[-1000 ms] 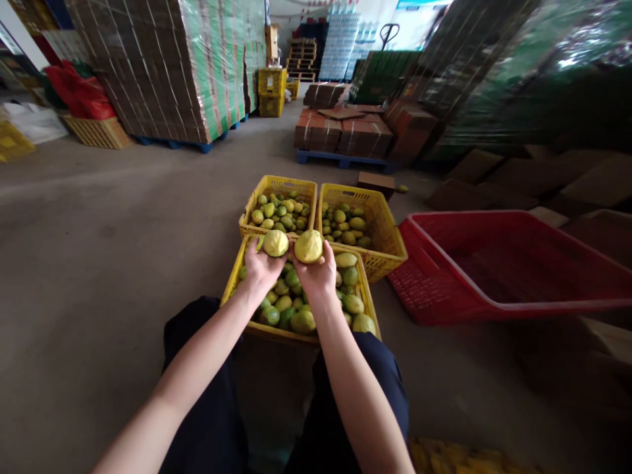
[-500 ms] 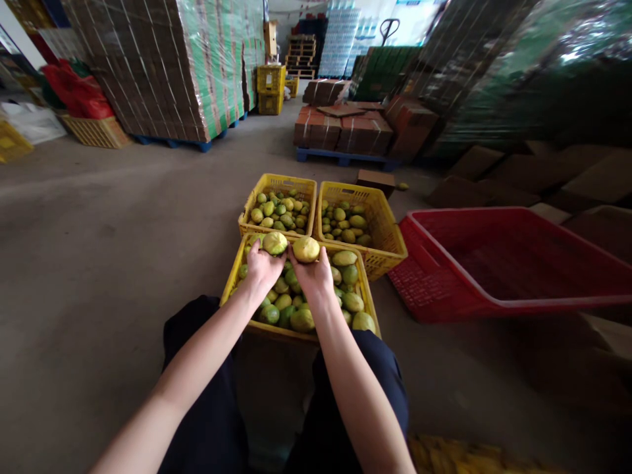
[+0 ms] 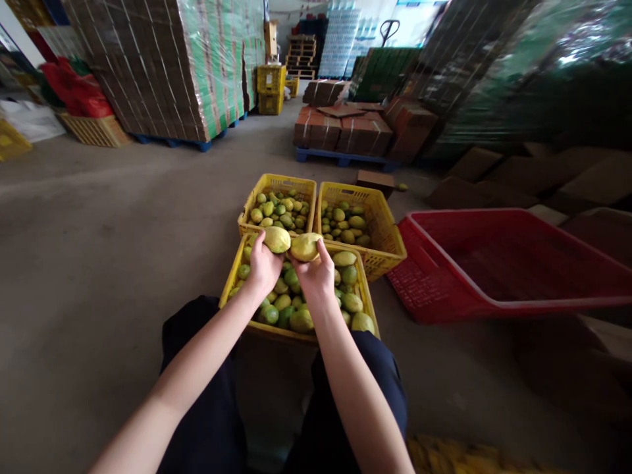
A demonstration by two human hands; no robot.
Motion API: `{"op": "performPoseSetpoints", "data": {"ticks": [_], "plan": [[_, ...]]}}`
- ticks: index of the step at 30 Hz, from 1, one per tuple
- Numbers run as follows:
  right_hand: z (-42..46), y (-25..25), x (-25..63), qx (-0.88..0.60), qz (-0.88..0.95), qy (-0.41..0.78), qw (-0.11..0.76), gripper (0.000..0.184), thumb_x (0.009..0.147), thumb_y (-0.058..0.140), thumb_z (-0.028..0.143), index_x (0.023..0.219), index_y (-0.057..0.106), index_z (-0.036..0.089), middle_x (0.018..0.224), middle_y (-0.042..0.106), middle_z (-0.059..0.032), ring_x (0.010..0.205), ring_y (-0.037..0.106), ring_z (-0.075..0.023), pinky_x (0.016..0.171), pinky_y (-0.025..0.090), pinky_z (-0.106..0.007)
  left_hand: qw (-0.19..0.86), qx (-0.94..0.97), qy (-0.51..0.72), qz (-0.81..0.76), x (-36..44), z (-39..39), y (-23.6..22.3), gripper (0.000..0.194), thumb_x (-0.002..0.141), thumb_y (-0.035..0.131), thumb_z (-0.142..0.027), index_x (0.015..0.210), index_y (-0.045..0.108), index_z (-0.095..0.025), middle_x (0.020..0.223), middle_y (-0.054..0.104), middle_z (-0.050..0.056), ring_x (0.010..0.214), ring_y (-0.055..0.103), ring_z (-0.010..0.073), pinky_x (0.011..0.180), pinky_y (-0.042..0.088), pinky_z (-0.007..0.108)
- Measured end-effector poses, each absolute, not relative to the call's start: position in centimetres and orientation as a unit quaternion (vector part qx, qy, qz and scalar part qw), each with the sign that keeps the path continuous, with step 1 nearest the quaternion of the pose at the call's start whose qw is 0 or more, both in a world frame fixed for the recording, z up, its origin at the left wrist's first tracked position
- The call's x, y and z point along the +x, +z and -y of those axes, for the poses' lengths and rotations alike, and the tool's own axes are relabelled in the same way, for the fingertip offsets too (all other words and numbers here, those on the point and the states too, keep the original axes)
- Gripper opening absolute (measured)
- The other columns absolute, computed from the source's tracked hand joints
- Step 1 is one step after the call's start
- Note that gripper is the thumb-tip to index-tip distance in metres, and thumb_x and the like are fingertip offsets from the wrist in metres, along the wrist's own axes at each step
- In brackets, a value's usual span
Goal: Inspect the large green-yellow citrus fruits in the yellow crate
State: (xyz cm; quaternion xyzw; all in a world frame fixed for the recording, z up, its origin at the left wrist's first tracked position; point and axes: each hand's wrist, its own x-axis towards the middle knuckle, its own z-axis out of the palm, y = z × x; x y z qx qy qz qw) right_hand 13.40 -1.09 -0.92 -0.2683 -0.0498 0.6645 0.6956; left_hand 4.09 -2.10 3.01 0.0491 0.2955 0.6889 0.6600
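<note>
My left hand [image 3: 265,268] is closed around a yellow-green lemon [image 3: 277,239], its thumb along the fruit's left side. Another yellow lemon [image 3: 305,247] rests in my right hand [image 3: 316,273], thumb at its right end. The two fruits are side by side, almost touching, and lie lengthwise. Both hands are above the near yellow crate [image 3: 368,296], which holds many green and yellow lemons [image 3: 301,320]. Part of its contents is hidden under my hands and forearms.
Behind stand two more yellow crates, the left one [image 3: 241,220] and the right one [image 3: 390,243], both with smaller-looking lemons. A large red basket [image 3: 429,280] is at the right. Flattened cartons [image 3: 365,131] lie on a blue pallet [image 3: 340,158]; wrapped stacks [image 3: 148,72] rise at the left.
Both lemons have been turned in my fingers, so their longer sides now show. The left one has risen slightly. The crates have not moved.
</note>
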Motion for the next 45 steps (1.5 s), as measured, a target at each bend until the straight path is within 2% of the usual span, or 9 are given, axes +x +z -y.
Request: {"op": "performPoseSetpoints", "data": {"ticks": [6, 9, 13, 16, 23, 27, 34, 40, 45], "plan": [[1.6, -0.2, 13.0, -0.255, 0.097, 0.626, 0.730, 0.017, 0.083, 0.075, 0.032, 0.094, 0.065, 0.023, 0.093, 0.076, -0.0001, 0.094, 0.074, -0.0214, 0.091, 0.061, -0.042, 0.621, 0.092, 0.730, -0.271, 4.6, 3.1, 3.5, 0.045, 0.100, 0.051, -0.019, 0.141, 0.058, -0.034, 0.140, 0.069, 0.000, 0.129, 0.064, 0.0172, 0.105, 0.050, 0.028], [1.9, 0.1, 13.0, -0.254, 0.108, 0.613, 0.740, 0.018, 0.082, 0.076, 0.030, 0.094, 0.064, 0.024, 0.094, 0.075, 0.0017, 0.094, 0.073, -0.0203, 0.092, 0.059, -0.042, 0.612, 0.108, 0.738, -0.265, 4.5, 3.3, 3.9, 0.046, 0.100, 0.048, -0.016, 0.141, 0.059, -0.035, 0.140, 0.069, -0.001, 0.130, 0.063, 0.0161, 0.105, 0.049, 0.027], [2.5, 0.9, 13.2, -0.249, 0.154, 0.608, 0.738, 0.019, 0.078, 0.076, 0.023, 0.092, 0.065, 0.027, 0.092, 0.075, 0.0055, 0.089, 0.073, -0.0165, 0.087, 0.059, -0.034, 0.642, 0.125, 0.714, -0.250, 3.6, 3.1, 4.3, 0.037, 0.104, 0.044, -0.028, 0.131, 0.070, -0.028, 0.129, 0.075, 0.004, 0.124, 0.067, 0.0200, 0.103, 0.051, 0.030], [2.7, 1.3, 13.1, -0.249, 0.176, 0.612, 0.730, 0.016, 0.078, 0.076, 0.027, 0.089, 0.065, 0.027, 0.089, 0.074, 0.0074, 0.084, 0.072, -0.0143, 0.084, 0.059, -0.030, 0.666, 0.123, 0.696, -0.239, 3.1, 2.9, 4.3, 0.038, 0.104, 0.044, -0.035, 0.118, 0.076, -0.023, 0.117, 0.079, 0.007, 0.117, 0.071, 0.0222, 0.102, 0.053, 0.032], [2.5, 1.5, 12.8, -0.322, 0.105, 0.618, 0.709, 0.013, 0.081, 0.074, 0.035, 0.085, 0.069, 0.024, 0.081, 0.075, 0.0061, 0.076, 0.071, -0.0142, 0.085, 0.061, -0.030, 0.662, 0.116, 0.688, -0.273, 3.1, 2.8, 3.7, 0.028, 0.096, 0.053, -0.028, 0.098, 0.081, -0.022, 0.099, 0.082, 0.005, 0.109, 0.075, 0.0213, 0.094, 0.056, 0.028], [2.8, 2.0, 13.0, -0.313, 0.104, 0.626, 0.706, 0.016, 0.081, 0.076, 0.037, 0.079, 0.069, 0.023, 0.072, 0.074, 0.0051, 0.067, 0.071, -0.0154, 0.082, 0.063, -0.031, 0.666, 0.140, 0.674, -0.286, 2.9, 2.7, 3.1, 0.023, 0.090, 0.059, -0.028, 0.084, 0.080, -0.021, 0.088, 0.081, 0.003, 0.095, 0.077, 0.0203, 0.086, 0.057, 0.027], [3.0, 2.2, 13.8, -0.296, 0.157, 0.630, 0.700, 0.026, 0.081, 0.073, 0.044, 0.070, 0.067, 0.022, 0.067, 0.073, 0.0021, 0.068, 0.073, -0.0182, 0.079, 0.063, -0.032, 0.688, 0.133, 0.664, -0.263, 3.0, 2.6, 2.9, 0.025, 0.089, 0.056, -0.023, 0.077, 0.076, -0.017, 0.072, 0.074, 0.002, 0.067, 0.069, 0.0132, 0.074, 0.055, 0.022], [2.8, 1.9, 12.9, -0.372, 0.099, 0.606, 0.696, 0.017, 0.082, 0.068, 0.034, 0.070, 0.065, 0.023, 0.064, 0.071, 0.0056, 0.059, 0.067, -0.0139, 0.069, 0.060, -0.027, 0.663, -0.025, 0.645, -0.378, 3.1, 2.3, 2.8, 0.021, 0.090, 0.058, -0.026, 0.070, 0.064, -0.022, 0.064, 0.066, -0.002, 0.067, 0.066, 0.0155, 0.066, 0.053, 0.024], [2.3, 1.2, 12.6, -0.478, 0.002, 0.594, 0.647, 0.023, 0.094, 0.053, 0.038, 0.076, 0.060, 0.026, 0.058, 0.065, 0.0077, 0.053, 0.063, -0.0134, 0.057, 0.056, -0.024, 0.665, -0.056, 0.634, -0.391, 3.5, 2.5, 2.6, 0.015, 0.092, 0.063, -0.034, 0.082, 0.068, -0.023, 0.073, 0.070, -0.002, 0.076, 0.070, 0.0171, 0.077, 0.057, 0.028]]}}
